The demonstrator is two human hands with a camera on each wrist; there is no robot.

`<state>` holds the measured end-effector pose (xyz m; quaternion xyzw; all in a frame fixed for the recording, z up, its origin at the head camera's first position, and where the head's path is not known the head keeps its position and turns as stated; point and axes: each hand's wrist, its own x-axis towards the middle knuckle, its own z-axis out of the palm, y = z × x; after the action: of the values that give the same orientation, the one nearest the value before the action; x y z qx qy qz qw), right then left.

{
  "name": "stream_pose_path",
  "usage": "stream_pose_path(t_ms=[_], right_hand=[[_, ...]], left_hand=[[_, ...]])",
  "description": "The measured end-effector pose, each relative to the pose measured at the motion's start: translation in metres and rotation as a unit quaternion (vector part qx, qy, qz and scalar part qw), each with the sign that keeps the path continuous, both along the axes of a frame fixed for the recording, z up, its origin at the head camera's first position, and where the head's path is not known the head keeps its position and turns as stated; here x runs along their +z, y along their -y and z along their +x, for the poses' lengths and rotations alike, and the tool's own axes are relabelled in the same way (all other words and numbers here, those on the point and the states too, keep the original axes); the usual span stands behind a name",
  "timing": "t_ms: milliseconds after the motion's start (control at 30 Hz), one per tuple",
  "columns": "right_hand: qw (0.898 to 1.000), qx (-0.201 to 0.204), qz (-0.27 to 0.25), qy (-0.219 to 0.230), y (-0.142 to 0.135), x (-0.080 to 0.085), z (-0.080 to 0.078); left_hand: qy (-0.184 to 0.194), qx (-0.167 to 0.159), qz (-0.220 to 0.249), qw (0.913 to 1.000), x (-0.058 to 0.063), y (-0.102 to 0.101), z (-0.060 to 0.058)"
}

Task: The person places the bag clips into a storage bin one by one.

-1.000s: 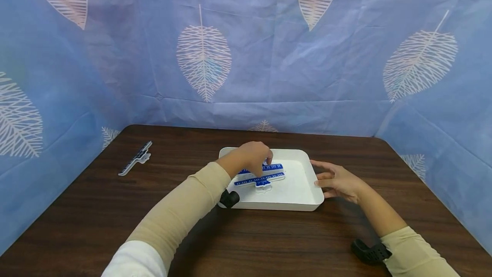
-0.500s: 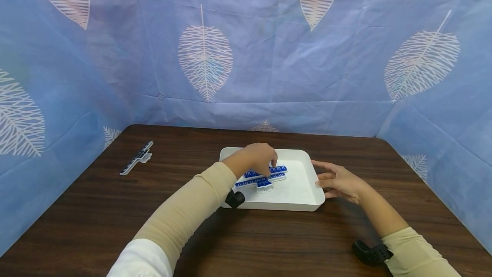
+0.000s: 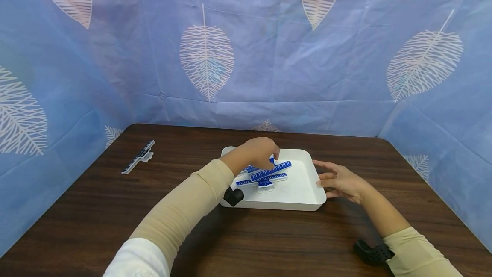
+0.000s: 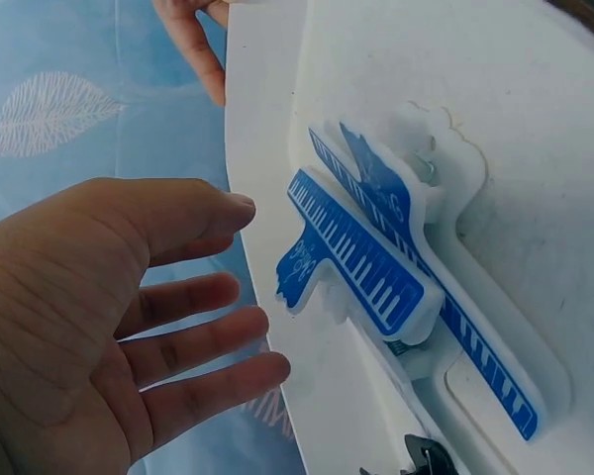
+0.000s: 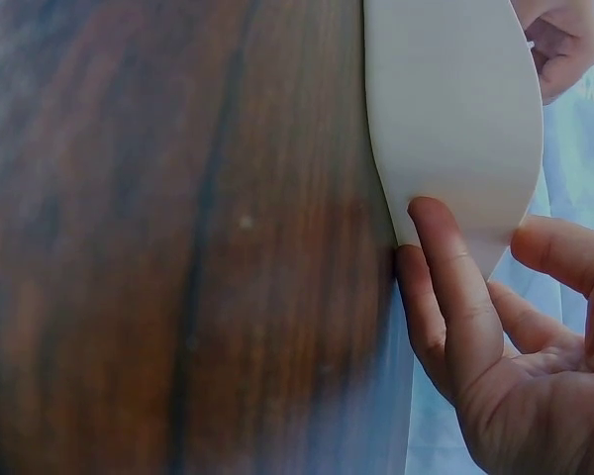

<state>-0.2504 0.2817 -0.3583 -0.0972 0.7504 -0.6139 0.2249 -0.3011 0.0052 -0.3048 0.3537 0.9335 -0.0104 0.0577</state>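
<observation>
My left hand (image 3: 256, 152) is over the left part of a white tray (image 3: 301, 183), its fingers extended and holding nothing in the left wrist view. Close by its fingertips, a blue-and-white clip with a piano-key pattern (image 4: 361, 252) lies slanted across a second such clip (image 4: 485, 356). In the head view, another blue clip (image 3: 250, 169) shows partly behind the hand. With fingers spread, my right hand (image 3: 342, 181) touches the tray's right end; in the right wrist view its fingertips (image 5: 434, 216) rest against the outer wall.
A black-and-white clip (image 3: 139, 157) of similar shape lies on the dark wooden table (image 3: 184, 153) at the far left. A blue cloth with white leaves (image 3: 246, 63) hangs behind the table. A small black part (image 4: 431, 455) shows low in the left wrist view.
The upper blue clip has come to lie at a steeper slant across the other clip. My left hand has let it go and lifted slightly. The right hand stays at the tray.
</observation>
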Motion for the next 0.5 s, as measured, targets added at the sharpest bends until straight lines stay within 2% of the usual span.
stream_pose_path(t_ms=[300, 500], right_hand=[[1.000, 0.005, -0.001, -0.004, -0.001, -0.001, -0.001], [1.000, 0.009, -0.002, -0.005, -0.002, -0.002, -0.001]], left_hand=[[-0.004, 0.000, 0.012, 0.9999, 0.007, 0.004, 0.007], [-0.014, -0.012, 0.025, 0.9995, 0.008, 0.012, 0.014]])
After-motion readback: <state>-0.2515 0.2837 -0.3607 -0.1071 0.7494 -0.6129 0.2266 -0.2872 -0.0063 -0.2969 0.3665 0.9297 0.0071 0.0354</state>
